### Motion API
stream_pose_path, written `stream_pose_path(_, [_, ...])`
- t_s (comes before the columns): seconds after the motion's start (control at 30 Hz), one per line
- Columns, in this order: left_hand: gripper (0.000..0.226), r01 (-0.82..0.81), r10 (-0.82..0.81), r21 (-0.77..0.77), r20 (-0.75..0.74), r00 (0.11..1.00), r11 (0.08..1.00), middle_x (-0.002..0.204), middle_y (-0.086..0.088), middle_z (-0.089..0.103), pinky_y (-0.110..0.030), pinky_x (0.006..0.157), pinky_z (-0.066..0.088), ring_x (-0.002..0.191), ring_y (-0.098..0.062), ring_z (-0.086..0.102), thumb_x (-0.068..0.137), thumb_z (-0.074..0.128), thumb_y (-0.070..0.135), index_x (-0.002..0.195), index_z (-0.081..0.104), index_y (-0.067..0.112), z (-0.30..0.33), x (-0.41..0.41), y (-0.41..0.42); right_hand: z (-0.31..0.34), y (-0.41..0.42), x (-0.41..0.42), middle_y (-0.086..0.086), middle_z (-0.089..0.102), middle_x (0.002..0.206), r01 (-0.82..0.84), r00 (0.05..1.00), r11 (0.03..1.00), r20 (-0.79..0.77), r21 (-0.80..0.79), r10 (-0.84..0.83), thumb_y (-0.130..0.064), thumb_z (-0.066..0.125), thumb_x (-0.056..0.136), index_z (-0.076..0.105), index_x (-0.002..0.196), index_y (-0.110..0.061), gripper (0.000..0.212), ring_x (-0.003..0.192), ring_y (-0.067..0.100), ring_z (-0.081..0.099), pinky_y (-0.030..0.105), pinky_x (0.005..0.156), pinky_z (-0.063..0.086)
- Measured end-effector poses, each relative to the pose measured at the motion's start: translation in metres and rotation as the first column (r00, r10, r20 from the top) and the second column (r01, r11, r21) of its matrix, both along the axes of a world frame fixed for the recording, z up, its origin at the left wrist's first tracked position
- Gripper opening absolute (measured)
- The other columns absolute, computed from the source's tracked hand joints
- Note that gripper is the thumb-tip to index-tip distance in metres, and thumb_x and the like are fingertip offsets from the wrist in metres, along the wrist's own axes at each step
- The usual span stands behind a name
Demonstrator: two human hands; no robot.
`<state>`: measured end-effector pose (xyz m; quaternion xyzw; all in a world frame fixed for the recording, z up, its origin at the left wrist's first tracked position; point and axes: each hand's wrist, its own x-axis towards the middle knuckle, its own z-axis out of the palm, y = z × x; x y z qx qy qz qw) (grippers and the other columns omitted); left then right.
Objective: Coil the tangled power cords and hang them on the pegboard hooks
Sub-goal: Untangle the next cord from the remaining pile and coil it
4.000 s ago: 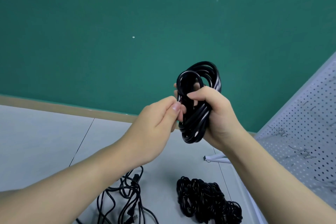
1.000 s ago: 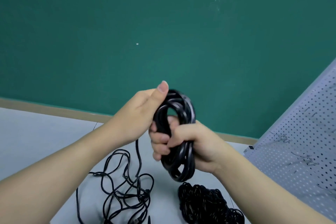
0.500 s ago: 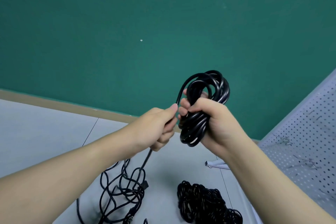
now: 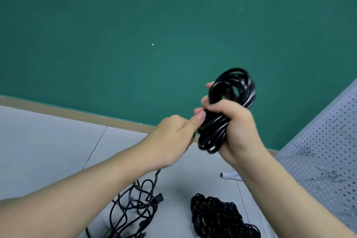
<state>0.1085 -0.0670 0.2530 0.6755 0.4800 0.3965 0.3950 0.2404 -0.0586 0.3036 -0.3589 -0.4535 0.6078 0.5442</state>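
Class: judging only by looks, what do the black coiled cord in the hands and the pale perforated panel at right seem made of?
Black coiled power cord: probably rubber or PVC sheathing, semi-gloss; it shows bright streaks and bends smoothly.
Pale grey perforated pegboard panel: likely painted sheet metal, matte; even punched holes and thin wire hooks suggest it, though plastic can't be excluded.

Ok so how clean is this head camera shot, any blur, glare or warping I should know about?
Head view: motion blur softens both hands, most on the right hand and the coiled cord it holds; white glare streaks run along the cord's glossy loops; wide-angle warping bends the wall trim and tilts the pegboard; lighting is even, with only faint shadows on the floor.
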Motion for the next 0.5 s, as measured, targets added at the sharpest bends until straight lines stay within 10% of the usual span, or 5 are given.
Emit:
stream_pose_path(0.2, [0.068, -0.034, 0.035, 0.008, -0.360, 0.932, 0.999, 0.055, -0.001, 0.031, -0.035, 0.057, 0.031, 0.053, -0.022, 0.030, 0.100, 0.021, 0.071, 0.064, 0.029, 0.014, -0.014, -0.013, 0.001, 0.034, 0.028, 0.043, 0.004, 0.048, 0.074, 0.209, 0.937, 0.975, -0.300, 0.073, -0.178, 0.004, 0.037, 0.092, 0.050, 0.104, -0.011, 0.023, 0.058, 0.015, 0.043, 0.027, 0.060, 0.046])
stream_pose_path(0.5, [0.044, 0.087, 0.095, 0.394, -0.420, 0.903, 0.915, 0.054, 0.004, 0.043, -0.042, 0.051, 0.038, 0.052, -0.019, 0.040, 0.101, 0.040, 0.055, 0.069, 0.044, 0.025, 0.010, -0.052, 0.010, 0.018, 0.050, 0.076, 0.003, 0.049, 0.075, 0.201, 0.970, 0.976, -0.156, 0.086, -0.186, -0.005, 0.048, 0.093, 0.053, 0.116, -0.010, 0.024, 0.061, 0.015, 0.041, 0.029, 0.064, 0.042])
